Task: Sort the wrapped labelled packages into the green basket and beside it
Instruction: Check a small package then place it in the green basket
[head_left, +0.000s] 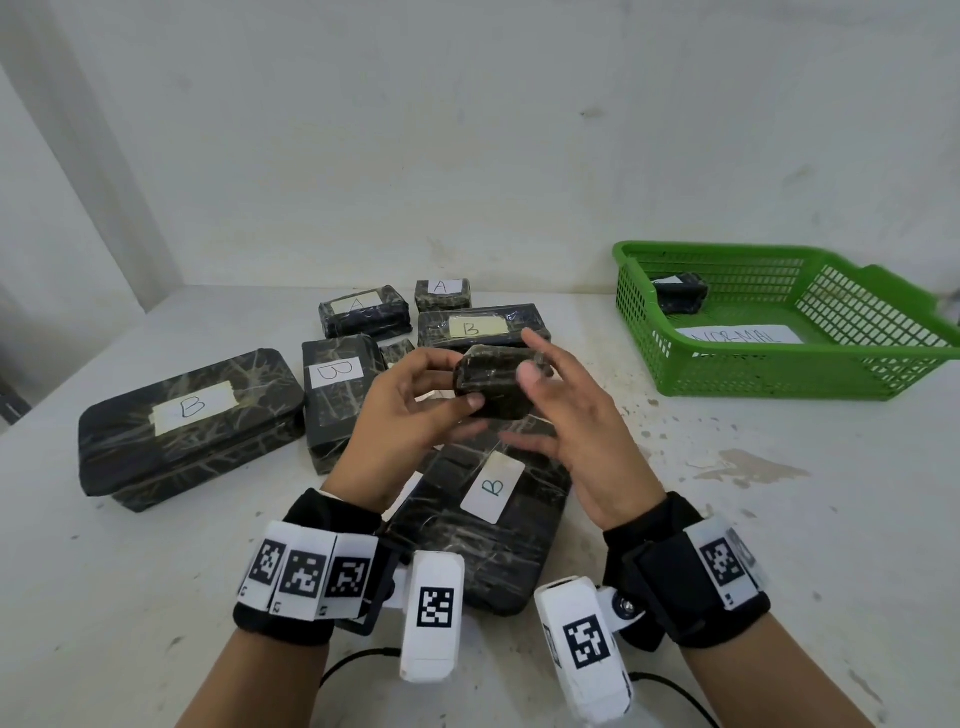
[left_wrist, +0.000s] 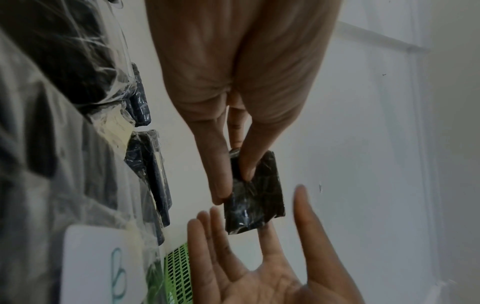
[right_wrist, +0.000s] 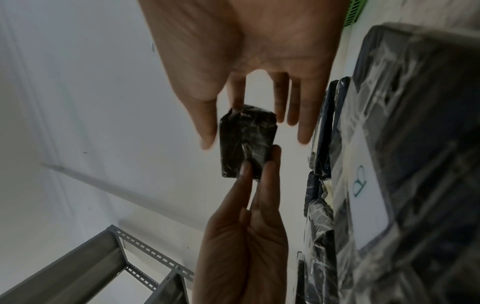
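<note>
A small black film-wrapped package (head_left: 498, 382), likely light and slippery, is pinched at its end by the left hand (head_left: 410, 410) at centre, the spread-fingered right hand (head_left: 566, 415) alongside, the green basket (head_left: 779, 374) at two o'clock.

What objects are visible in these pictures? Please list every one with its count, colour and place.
small wrapped package: one, black, held above the table, no label showing
B-labelled packages: four, black, on the table left and centre
A-labelled packages: two, black, at the back
basket: one, green, right side, with a NORMAL paper inside
package in basket: one, black, back left corner
table: one, white, stained
metal shelf frame: one, grey, beside the table
left hand: pinches the small package
right hand: open, fingers spread beside it
</note>
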